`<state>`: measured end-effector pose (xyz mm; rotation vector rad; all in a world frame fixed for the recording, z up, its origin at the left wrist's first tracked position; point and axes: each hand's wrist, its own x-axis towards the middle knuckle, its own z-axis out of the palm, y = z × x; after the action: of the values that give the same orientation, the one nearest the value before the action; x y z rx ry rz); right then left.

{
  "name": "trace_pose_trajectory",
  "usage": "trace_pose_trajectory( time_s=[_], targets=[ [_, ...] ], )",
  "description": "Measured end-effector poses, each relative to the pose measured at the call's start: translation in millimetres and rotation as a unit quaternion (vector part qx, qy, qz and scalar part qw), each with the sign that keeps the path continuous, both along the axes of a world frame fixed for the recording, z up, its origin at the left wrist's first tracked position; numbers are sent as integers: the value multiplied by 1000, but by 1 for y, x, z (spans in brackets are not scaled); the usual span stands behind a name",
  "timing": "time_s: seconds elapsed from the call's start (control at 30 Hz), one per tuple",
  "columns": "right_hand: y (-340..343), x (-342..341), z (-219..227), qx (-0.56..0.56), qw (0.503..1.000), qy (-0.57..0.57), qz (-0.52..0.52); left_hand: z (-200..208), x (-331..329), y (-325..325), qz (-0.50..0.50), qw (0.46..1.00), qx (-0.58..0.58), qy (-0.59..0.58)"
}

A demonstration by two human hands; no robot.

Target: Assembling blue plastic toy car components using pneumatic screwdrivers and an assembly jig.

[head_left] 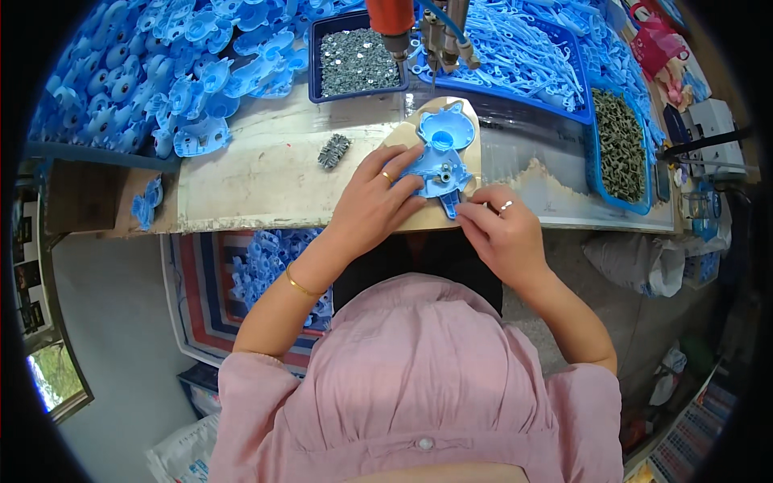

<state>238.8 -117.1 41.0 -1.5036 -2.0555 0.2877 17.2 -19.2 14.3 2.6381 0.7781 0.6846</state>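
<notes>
We're steadying the shell [441, 161] with left hand [366, 201] spread, right hand [509, 235] pinching strip [451, 203], ideally keeping shell flat

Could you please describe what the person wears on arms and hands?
Loose pink sleeves end near the elbows. The left hand wears a golden ring, with a golden bracelet above the wrist. The right hand wears a shiny pale ring. No gloves.

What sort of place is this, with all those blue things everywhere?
Probably a small toy workshop: blue parts, some with eyes, are heaped on the bench, a tray holds many small grey bits, and a machine hangs above.
</notes>
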Motion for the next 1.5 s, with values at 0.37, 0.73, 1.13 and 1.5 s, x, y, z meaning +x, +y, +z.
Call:
trace_pose_trajectory(
  time_s=[0.37, 0.73, 1.13, 1.5],
  targets=[
    [35, 4, -3, 14, 1000, 20, -2, 3, 25, -2, 37, 998, -1, -44],
    [66, 15, 3, -90, 994, 56, 23, -7, 24, 0, 39, 997, -6, -70],
    [111, 12, 17, -292, 956, -10, 33, -12, 23, -3, 41, 996, -27, -78],
    [114, -4, 16, -198, 952, -232, 37, -10, 28, -1, 43, 998, -9, -43]
  ],
)
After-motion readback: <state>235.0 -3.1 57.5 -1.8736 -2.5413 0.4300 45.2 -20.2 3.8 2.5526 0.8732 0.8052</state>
